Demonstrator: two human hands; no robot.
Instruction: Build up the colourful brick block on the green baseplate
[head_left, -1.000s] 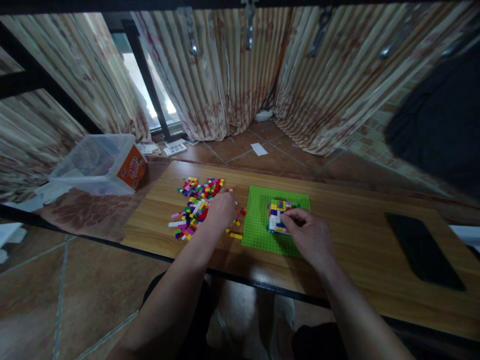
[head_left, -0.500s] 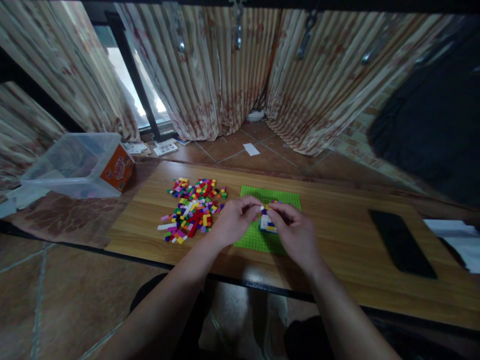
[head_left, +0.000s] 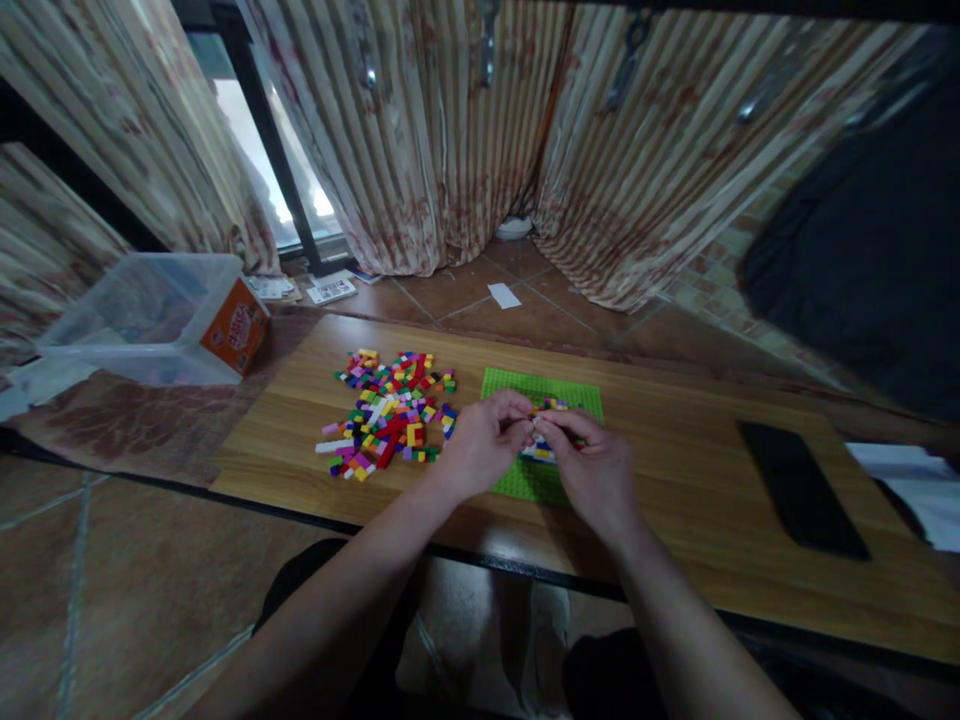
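Over the green baseplate (head_left: pixel 544 382), my left hand (head_left: pixel 487 440) and my right hand (head_left: pixel 592 455) meet at the fingertips. Both are closed in a pinch around a small white brick (head_left: pixel 535 426), which the fingers mostly cover. Just beneath them, a low build of white, yellow, blue and purple bricks (head_left: pixel 538 456) sits on the plate, partly hidden by my hands. To the left of my left hand lies a spread pile of loose coloured bricks (head_left: pixel 390 420).
All this rests on a long wooden table (head_left: pixel 675 480). A black phone-like slab (head_left: pixel 802 488) lies toward its right end, with white papers (head_left: pixel 907 485) beyond. A clear plastic bin (head_left: pixel 150 320) with an orange label stands at left. Striped curtains (head_left: pixel 420 150) hang behind.
My right fingertips have come over to my left ones, which showed a white brick. Both pinches now meet above the build. The camera view has shifted slightly.
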